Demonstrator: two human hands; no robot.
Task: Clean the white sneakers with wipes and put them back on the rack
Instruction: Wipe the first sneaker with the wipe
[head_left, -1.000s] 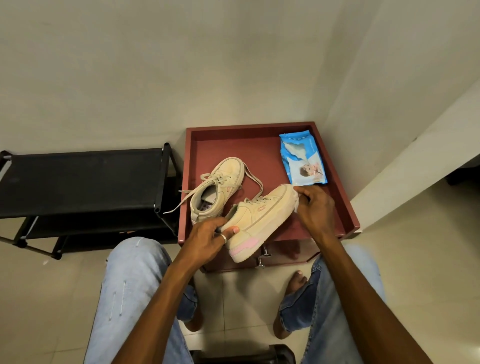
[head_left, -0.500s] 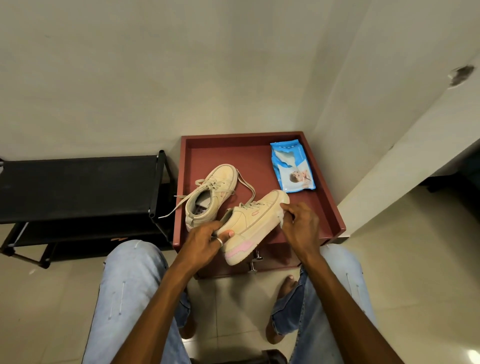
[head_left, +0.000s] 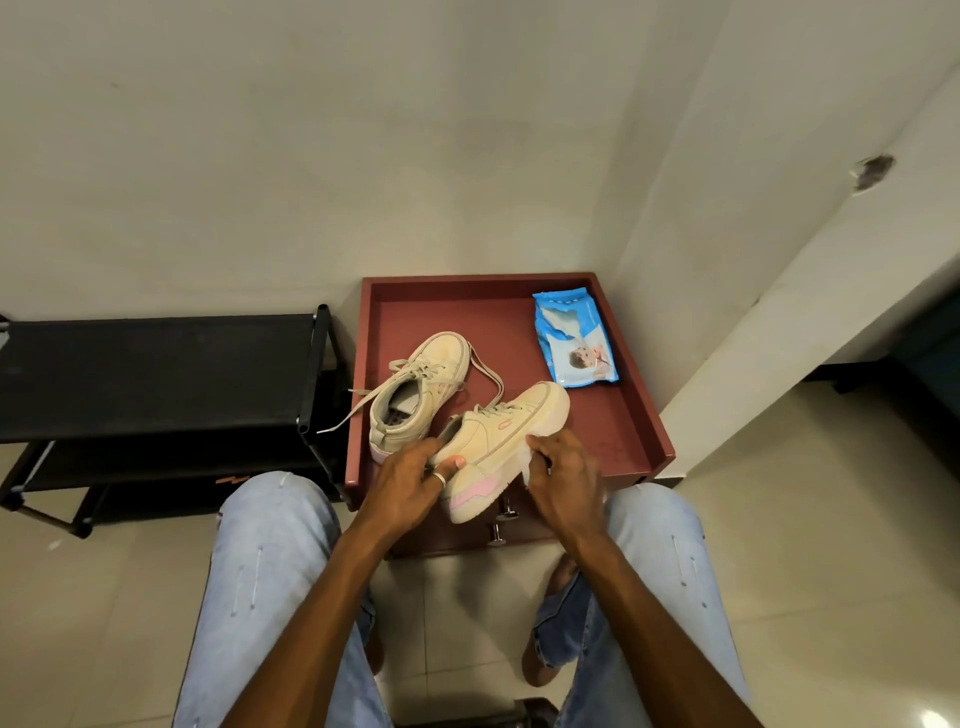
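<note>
Cream plastered walls (head_left: 311, 156) meet in a corner, and tucked into it sits the reddish-brown wooden bench with a raised rim (head_left: 483, 279). Over the bench's near edge, the left hand (head_left: 410, 478) grips the cream-white low-top sneaker with a pink heel patch (head_left: 498, 431), fingers curled round its collar, thumb on the side. The shoe tilts, toe toward the bench's far right corner, heel hanging past the front edge. Right hand (head_left: 566, 478) works at the sole's side, fingers clamped on a crumpled white wet wipe (head_left: 525, 462) pressed against the rubber. The matching second cream-white sneaker (head_left: 421, 389) lies on the bench's left half, one loose lace (head_left: 353, 412) trailing over the left rim. A blue plastic pack of wipes (head_left: 576, 343) lies flat at the bench's far right. Left of the bench stands the black metal-and-fabric shoe rack (head_left: 156, 374).
</note>
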